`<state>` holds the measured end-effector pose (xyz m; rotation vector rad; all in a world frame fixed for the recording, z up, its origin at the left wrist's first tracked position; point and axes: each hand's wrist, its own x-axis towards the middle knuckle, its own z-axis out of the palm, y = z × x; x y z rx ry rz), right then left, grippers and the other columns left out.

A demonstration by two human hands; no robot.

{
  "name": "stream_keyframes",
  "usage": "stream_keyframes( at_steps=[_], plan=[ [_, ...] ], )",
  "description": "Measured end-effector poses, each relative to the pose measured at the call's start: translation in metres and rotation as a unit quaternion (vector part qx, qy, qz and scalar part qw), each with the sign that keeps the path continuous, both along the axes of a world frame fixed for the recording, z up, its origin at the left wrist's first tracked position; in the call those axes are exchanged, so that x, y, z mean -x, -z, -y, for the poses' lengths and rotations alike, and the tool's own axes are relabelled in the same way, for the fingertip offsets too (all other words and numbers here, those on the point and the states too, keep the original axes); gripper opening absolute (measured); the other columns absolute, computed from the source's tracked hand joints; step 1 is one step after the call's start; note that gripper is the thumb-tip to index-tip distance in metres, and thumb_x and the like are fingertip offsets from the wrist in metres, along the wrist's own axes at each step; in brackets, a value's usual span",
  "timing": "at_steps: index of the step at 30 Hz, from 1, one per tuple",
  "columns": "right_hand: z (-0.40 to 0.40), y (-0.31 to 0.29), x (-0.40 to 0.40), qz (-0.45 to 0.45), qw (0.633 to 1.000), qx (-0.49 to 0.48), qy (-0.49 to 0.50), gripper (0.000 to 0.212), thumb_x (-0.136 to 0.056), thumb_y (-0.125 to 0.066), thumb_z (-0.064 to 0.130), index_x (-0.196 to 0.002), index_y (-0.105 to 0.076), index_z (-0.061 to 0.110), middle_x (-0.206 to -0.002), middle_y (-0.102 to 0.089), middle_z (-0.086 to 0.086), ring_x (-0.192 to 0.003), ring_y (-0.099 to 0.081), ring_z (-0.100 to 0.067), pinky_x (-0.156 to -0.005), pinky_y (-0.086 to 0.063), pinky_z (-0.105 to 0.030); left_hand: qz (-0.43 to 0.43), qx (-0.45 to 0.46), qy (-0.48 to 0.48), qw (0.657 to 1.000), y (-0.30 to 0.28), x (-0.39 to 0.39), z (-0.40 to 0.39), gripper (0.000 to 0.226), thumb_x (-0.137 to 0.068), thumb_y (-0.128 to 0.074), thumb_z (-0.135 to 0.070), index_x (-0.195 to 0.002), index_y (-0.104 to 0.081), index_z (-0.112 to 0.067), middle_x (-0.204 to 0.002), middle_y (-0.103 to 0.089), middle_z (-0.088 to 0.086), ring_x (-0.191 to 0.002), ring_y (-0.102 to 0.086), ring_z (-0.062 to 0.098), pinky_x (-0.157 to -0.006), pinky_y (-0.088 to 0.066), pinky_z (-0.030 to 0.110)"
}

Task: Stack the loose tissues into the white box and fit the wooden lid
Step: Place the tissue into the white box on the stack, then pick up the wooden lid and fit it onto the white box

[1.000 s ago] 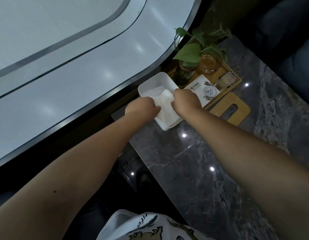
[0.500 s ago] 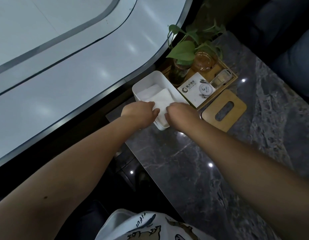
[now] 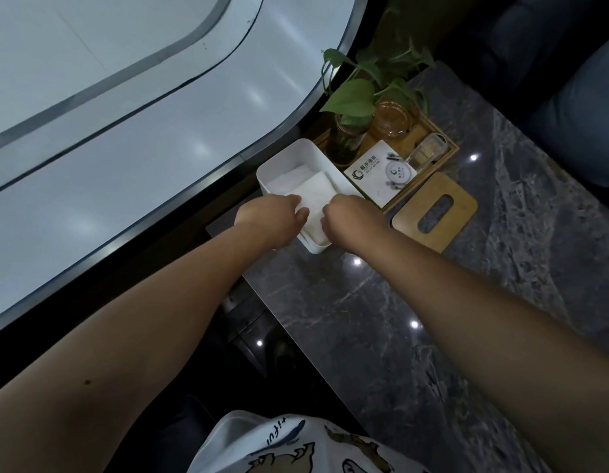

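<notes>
Head view, looking down at my two arms.

— What have you got there?

— My left hand (image 3: 269,218) and my right hand (image 3: 352,220) are both curled shut on the same white tissue (image 3: 313,196). My left fingers pinch its near left corner, and my right fingers pinch its near right edge. The tissue lies flat over the open top of the white box (image 3: 289,155).

— Where is the box?

— It sits at the far corner of the dark stone table (image 3: 415,336), right by the edge. More tissues (image 3: 286,177) are lying inside it, under the one I hold. My hands are at the near end of the box, one on each side.

— And the lid?

— The wooden lid (image 3: 436,211) lies flat on the table, just to the right of the box — not on it yet. It has a long hole in the middle.

— What else is close by?

— A wooden tray (image 3: 446,148) is behind the lid and touches the box side. On it are a green plant (image 3: 351,99) in a glass jar, a round glass (image 3: 395,119), a white card (image 3: 378,179) and a small clear holder (image 3: 427,151) with thin sticks in it. I cannot tell what the sticks are.

— And on your left?

— A big pale shiny floor (image 3: 125,148), far below the table.
</notes>
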<state>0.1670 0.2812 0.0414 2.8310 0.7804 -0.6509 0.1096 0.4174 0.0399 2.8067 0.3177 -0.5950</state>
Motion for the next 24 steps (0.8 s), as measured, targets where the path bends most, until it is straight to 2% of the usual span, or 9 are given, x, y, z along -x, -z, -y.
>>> stream_keyframes(
  at_steps=[4, 8, 10, 13, 15, 17, 20, 24],
  plan=[
    [0.018, -0.011, 0.006, 0.062, 0.991, -0.102, -0.067, 0.021, -0.093, -0.054, 0.021, -0.104, -0.066, 0.008, -0.104, -0.062, -0.012, -0.089, -0.06, -0.028, -0.071, -0.044, -0.031, 0.041, -0.028, -0.005, 0.999, -0.006, 0.004, 0.0, 0.045, -0.101, -0.031, -0.046, -0.132, -0.049, -0.021, -0.115, -0.066, 0.009, -0.097, -0.065, 0.028, -0.071, -0.053, 0.036],
    [0.042, -0.02, 0.011, 0.128, 0.972, -0.187, -0.057, 0.023, -0.095, -0.048, 0.022, -0.095, -0.066, 0.008, -0.099, -0.062, -0.01, -0.088, -0.057, -0.026, -0.066, -0.04, -0.03, 0.124, -0.058, 0.008, 0.991, -0.017, 0.01, 0.004, 0.037, -0.101, -0.033, -0.039, -0.121, -0.054, -0.017, -0.098, -0.069, 0.009, -0.078, -0.066, 0.026, -0.064, -0.055, 0.034],
    [0.059, -0.021, 0.015, 0.155, 0.965, -0.207, -0.047, 0.025, -0.095, -0.046, 0.022, -0.093, -0.066, 0.008, -0.097, -0.062, -0.01, -0.088, -0.056, -0.026, -0.065, -0.04, -0.03, 0.183, -0.07, 0.04, 0.98, -0.021, 0.012, 0.011, 0.035, -0.1, -0.036, -0.037, -0.115, -0.059, -0.015, -0.097, -0.066, 0.008, -0.077, -0.064, 0.024, -0.064, -0.053, 0.033],
    [0.086, -0.019, 0.022, 0.184, 0.955, -0.229, -0.028, 0.025, -0.091, -0.049, 0.02, -0.093, -0.068, 0.005, -0.096, -0.062, -0.011, -0.09, -0.057, -0.03, -0.07, -0.046, -0.036, 0.236, -0.101, 0.102, 0.961, -0.024, 0.015, 0.024, 0.038, -0.097, -0.041, -0.038, -0.12, -0.061, -0.015, -0.117, -0.061, 0.009, -0.101, -0.059, 0.028, -0.081, -0.048, 0.041],
    [0.104, -0.017, 0.029, 0.197, 0.951, -0.237, -0.005, 0.027, -0.09, -0.047, 0.02, -0.098, -0.068, 0.004, -0.102, -0.063, -0.011, -0.095, -0.056, -0.031, -0.077, -0.049, -0.039, 0.236, -0.096, 0.142, 0.957, -0.025, 0.018, 0.036, 0.045, -0.096, -0.043, -0.041, -0.132, -0.053, -0.015, -0.139, -0.05, 0.011, -0.125, -0.047, 0.033, -0.099, -0.041, 0.047],
    [0.121, -0.013, 0.038, 0.209, 0.948, -0.24, 0.017, 0.026, -0.089, -0.048, 0.018, -0.103, -0.066, 0.004, -0.109, -0.063, -0.013, -0.101, -0.055, -0.031, -0.084, -0.048, -0.042, 0.226, -0.08, 0.187, 0.953, -0.023, 0.021, 0.05, 0.055, -0.097, -0.037, -0.044, -0.144, -0.038, -0.013, -0.154, -0.033, 0.014, -0.142, -0.029, 0.034, -0.112, -0.028, 0.05],
    [0.149, 0.001, 0.049, 0.213, 0.955, -0.197, 0.057, 0.032, -0.086, -0.057, 0.015, -0.115, -0.062, 0.001, -0.121, -0.06, -0.018, -0.114, -0.054, -0.036, -0.097, -0.046, -0.046, 0.2, -0.061, 0.251, 0.945, -0.014, 0.016, 0.075, 0.064, -0.1, -0.024, -0.047, -0.152, -0.015, -0.012, -0.162, -0.01, 0.015, -0.149, -0.005, 0.032, -0.12, -0.01, 0.048],
    [0.181, 0.023, 0.06, 0.136, 0.976, -0.123, 0.119, 0.051, -0.094, -0.044, 0.031, -0.13, -0.052, -0.004, -0.139, -0.049, -0.025, -0.13, -0.045, -0.042, -0.107, -0.038, -0.049, 0.166, -0.046, 0.33, 0.928, 0.006, 0.006, 0.11, 0.065, -0.1, -0.019, -0.046, -0.154, -0.007, -0.012, -0.163, -0.005, 0.011, -0.15, 0.002, 0.026, -0.121, -0.001, 0.043]
  ],
)
